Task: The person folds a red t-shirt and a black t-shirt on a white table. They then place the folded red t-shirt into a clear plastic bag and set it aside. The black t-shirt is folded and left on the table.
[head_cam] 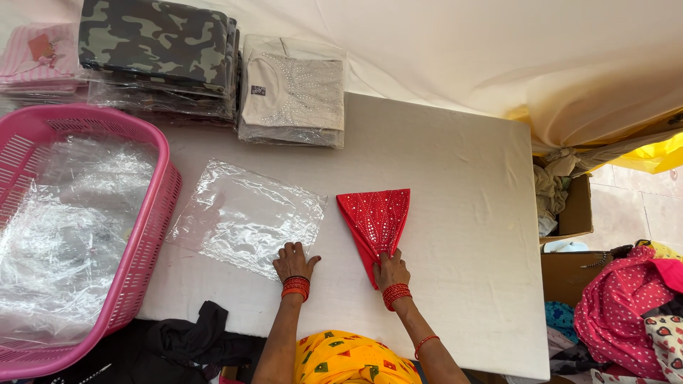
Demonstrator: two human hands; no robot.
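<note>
Centrally, 2 hands reach forward from the near edge. Left hand [294,260]: flat, fingers spread and released, pressing the near corner of a clear plastic bag [245,215]. Right hand [390,271]: fingers closed on the narrow near end of a folded red sequinned garment [375,219], which fans out away from them. Counter [455,213]: white padded board. Pink plastic basket [146,242] of clear bags at left; bagged camouflage garments [158,50] and bagged beige garments [293,92] stacked at the far edge.
</note>
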